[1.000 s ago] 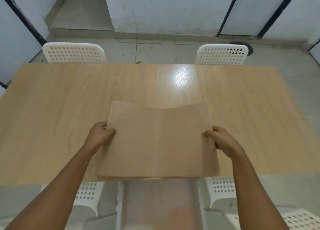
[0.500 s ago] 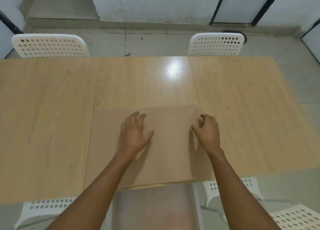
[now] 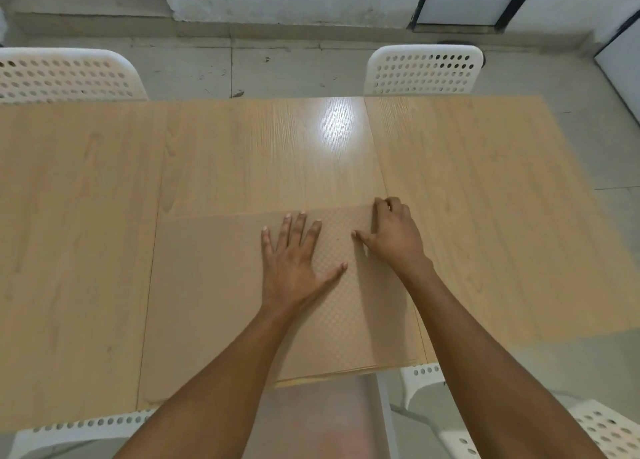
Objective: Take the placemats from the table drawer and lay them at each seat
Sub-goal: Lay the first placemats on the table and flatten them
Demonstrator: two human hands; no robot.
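Resting at the counter's near edge, the placemats sit stacked; left hand pressed flat, fingers spread, right hand fingers curled at the stack's far right corner. None laid at the 4 chairs yet.

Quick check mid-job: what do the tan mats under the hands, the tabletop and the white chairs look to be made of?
Tan placemats: matte, thin sheet with a fine embossed diamond grid, probably vinyl or faux leather; layered edges show a stack. Light wooden table: wood-grain print with a glossy glare spot, likely laminate. White perforated chairs: smooth moulded shells with punched holes, seemingly plastic.
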